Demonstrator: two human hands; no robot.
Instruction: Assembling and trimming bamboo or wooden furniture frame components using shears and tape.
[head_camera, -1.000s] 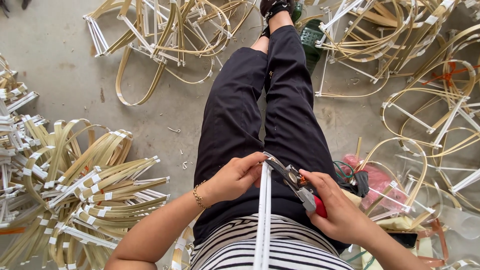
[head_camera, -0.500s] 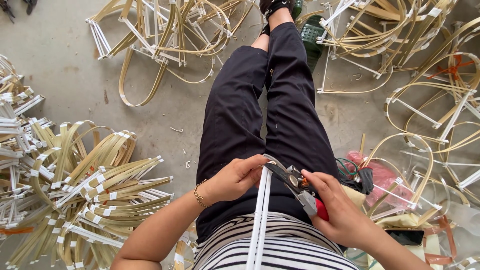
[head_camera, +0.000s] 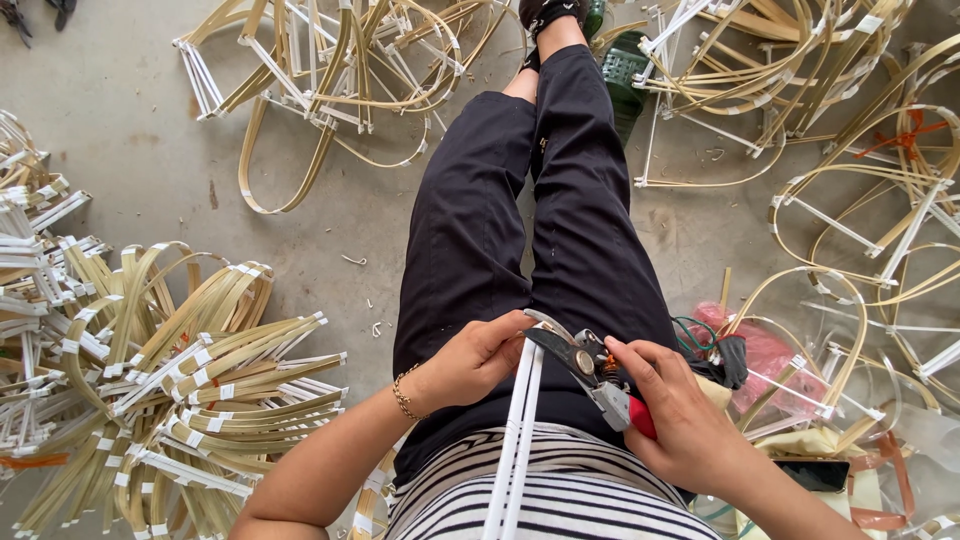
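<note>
I sit with my legs in black trousers (head_camera: 560, 230) stretched out over a concrete floor. My left hand (head_camera: 478, 358) pinches the top end of a pair of long white strips (head_camera: 517, 440) that run up from my lap. My right hand (head_camera: 680, 420) grips pruning shears (head_camera: 590, 372) with red handles. Their dark blades point left and sit at the upper end of the strips, right by my left fingertips. A thin gold bracelet circles my left wrist.
Bundles of bent bamboo strips bound with white tape (head_camera: 190, 380) lie piled at the left. Looped bamboo frames (head_camera: 330, 70) spread over the far floor and the right side (head_camera: 860, 200). A pink bag (head_camera: 765, 355) and green sandals (head_camera: 620, 60) lie nearby.
The hands, strips and shears have stayed in the same grip. Only the view has shifted slightly to the left.
</note>
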